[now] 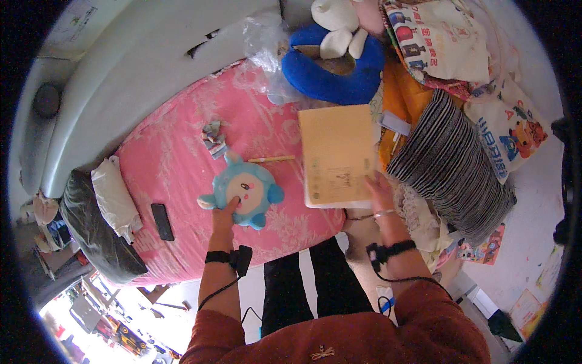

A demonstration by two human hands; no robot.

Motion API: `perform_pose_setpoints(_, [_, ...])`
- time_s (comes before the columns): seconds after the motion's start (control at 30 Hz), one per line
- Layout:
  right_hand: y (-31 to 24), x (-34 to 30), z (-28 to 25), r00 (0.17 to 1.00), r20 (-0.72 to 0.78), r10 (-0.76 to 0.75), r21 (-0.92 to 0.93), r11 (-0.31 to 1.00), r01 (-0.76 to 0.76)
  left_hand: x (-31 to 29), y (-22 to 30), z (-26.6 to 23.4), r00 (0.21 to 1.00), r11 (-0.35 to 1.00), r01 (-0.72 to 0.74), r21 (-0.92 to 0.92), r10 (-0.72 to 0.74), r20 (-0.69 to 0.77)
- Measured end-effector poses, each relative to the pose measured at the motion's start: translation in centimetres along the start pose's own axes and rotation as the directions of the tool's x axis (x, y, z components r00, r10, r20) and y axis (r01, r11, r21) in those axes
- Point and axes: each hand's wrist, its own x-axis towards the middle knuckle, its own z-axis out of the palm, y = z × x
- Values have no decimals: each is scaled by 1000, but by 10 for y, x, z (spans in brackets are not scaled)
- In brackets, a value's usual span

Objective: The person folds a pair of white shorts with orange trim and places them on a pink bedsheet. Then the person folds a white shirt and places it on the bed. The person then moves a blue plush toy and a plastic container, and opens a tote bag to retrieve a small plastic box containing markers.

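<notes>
My left hand [225, 215] is closed on a light blue plush toy [250, 193] with a cream face, gripping it at its lower left side. The thumb lies over the face; the other fingers are hidden behind the toy. With my right hand [380, 193] I grip the lower right edge of a tan kraft-paper envelope [339, 145]. A white edge shows beneath the envelope. Just beyond the toy, a thin yellowish stick [271, 159] and a small crumpled patterned cloth [213, 138] lie on the pink bedspread [176, 176].
A black phone [162, 221] lies near a white pillow [117, 197] on the left. At the back are a clear plastic bag [265, 48] and a blue neck pillow [333, 79]. Right of the envelope are a striped cushion [454, 167], a white box [394, 122] and printed cloth bags [439, 39].
</notes>
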Motion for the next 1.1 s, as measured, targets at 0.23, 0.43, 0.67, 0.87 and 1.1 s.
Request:
perform_pose_setpoints(0.23, [43, 17, 84, 930, -232, -284, -629, 774, 79, -2, -4, 0, 994, 994, -53, -98, 62, 87])
perform_pose_setpoints(0.43, [-13, 6, 116, 965, -241, -105, -741, 662, -113, -9, 3, 7, 998, 995, 29, -97, -24, 54])
perform_pose_setpoints(0.67, [-41, 25, 120, 947, -310, 85, -751, 589, -299, -21, 8, 36, 985, 995, -62, 73, 50, 163])
perform_pose_setpoints(0.87, [-26, 32, 116, 986, -162, -49, -568, 821, -52, 45, -9, 54, 921, 819, -386, 424, 368, 127])
perform_pose_setpoints(1.1, [-46, 1, 50, 892, -152, -425, -489, 817, 306, 104, -12, 35, 942, 801, -329, 500, 311, 123])
